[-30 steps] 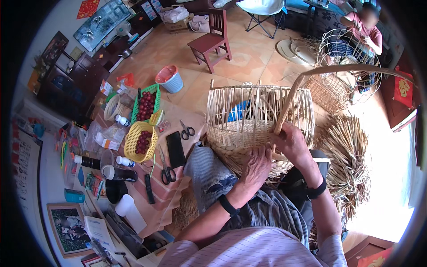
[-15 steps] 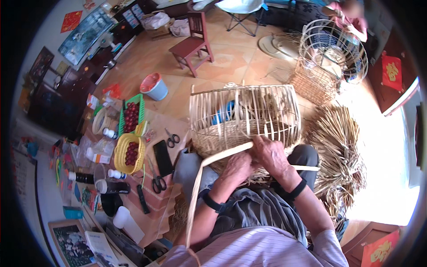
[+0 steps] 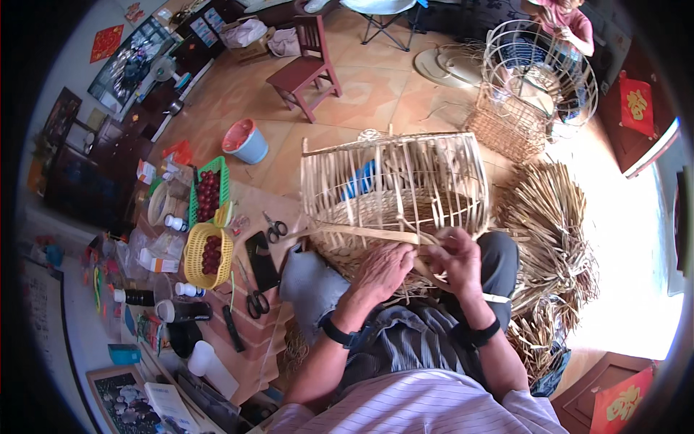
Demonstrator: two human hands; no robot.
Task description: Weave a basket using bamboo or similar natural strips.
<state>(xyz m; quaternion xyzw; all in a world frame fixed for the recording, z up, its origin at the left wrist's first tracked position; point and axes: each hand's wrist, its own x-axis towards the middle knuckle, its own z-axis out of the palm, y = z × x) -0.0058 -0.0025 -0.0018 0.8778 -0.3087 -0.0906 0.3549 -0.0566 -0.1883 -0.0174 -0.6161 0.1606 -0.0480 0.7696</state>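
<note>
A half-woven basket (image 3: 394, 210) with upright, unwoven stakes along its far side rests on its side between my knees. Across its near part runs a flat, pale straw strip (image 3: 361, 232), its far end trailing left beyond the basket. My left hand (image 3: 383, 271) is closed on the strip at the basket's near edge, thumb and fingers pressed together. Just to the right, my right hand (image 3: 457, 262) pinches a looped part of the strip with bent fingers. Something blue (image 3: 359, 179) shows behind the stakes. My hands hide the spot where the strip meets the weave.
Dried straw bundles (image 3: 553, 224) lie to the right. On the left table are scissors (image 3: 256, 304), a phone (image 3: 262, 260), a yellow basket (image 3: 189, 254) and a green basket (image 3: 223, 173) of dark red fruit. A red chair (image 3: 303, 72) stands ahead. Another person (image 3: 571, 32) handles a larger basket frame (image 3: 538, 79).
The strip, which hung down over my left forearm, now stretches leftward across the basket. My right hand has shifted right and its fingers have lifted; my left hand has come slightly left.
</note>
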